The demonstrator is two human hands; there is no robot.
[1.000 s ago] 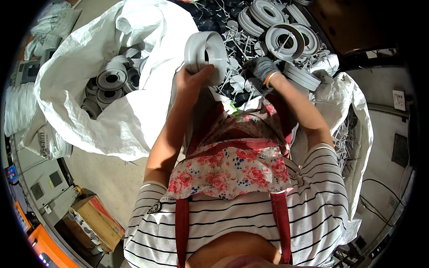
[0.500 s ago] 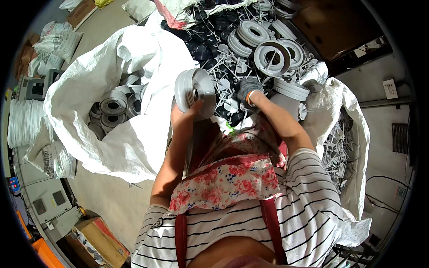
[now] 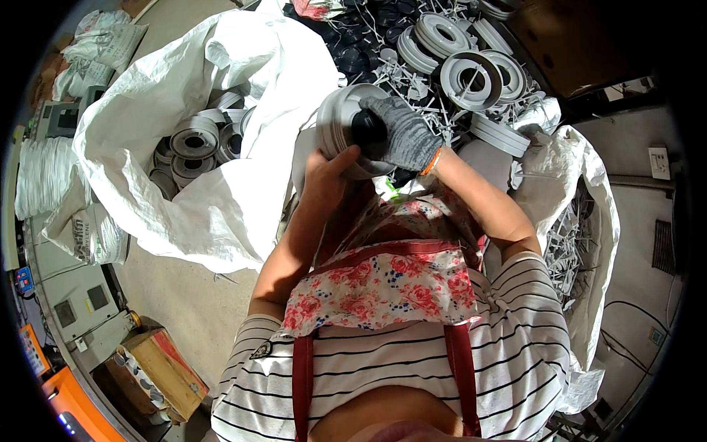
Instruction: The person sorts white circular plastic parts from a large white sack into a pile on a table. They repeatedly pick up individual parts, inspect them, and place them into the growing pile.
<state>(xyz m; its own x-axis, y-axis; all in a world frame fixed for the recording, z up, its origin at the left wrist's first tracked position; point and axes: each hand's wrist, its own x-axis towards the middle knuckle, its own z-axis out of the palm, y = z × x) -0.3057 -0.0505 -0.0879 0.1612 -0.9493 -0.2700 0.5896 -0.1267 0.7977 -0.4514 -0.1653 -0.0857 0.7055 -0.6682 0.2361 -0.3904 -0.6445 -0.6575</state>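
Note:
My bare left hand [image 3: 325,177] grips a ridged grey plastic ring [image 3: 335,129] from below, thumb across its near side. The ring is tilted in front of me. Over its right face is my right hand [image 3: 409,137], in a grey knit glove with an orange cuff. Its fingers are closed on a black round plastic piece [image 3: 367,130] at the ring's middle; I cannot tell whether the piece is seated in the hole. Beyond my hands lies a heap of black round pieces [image 3: 353,60] and thin grey plastic sprues [image 3: 414,87].
At left stands a large open white sack [image 3: 228,210] with several grey rings [image 3: 194,141] inside. More grey rings [image 3: 471,79] lie stacked on the heap at far right. Another white sack [image 3: 607,243] at right holds grey sprues [image 3: 571,254]. A cardboard box [image 3: 166,372] is at lower left.
My right hand has come up out of the heap to the ring, now with a black round piece in its fingers. My left hand and the ring have shifted slightly right.

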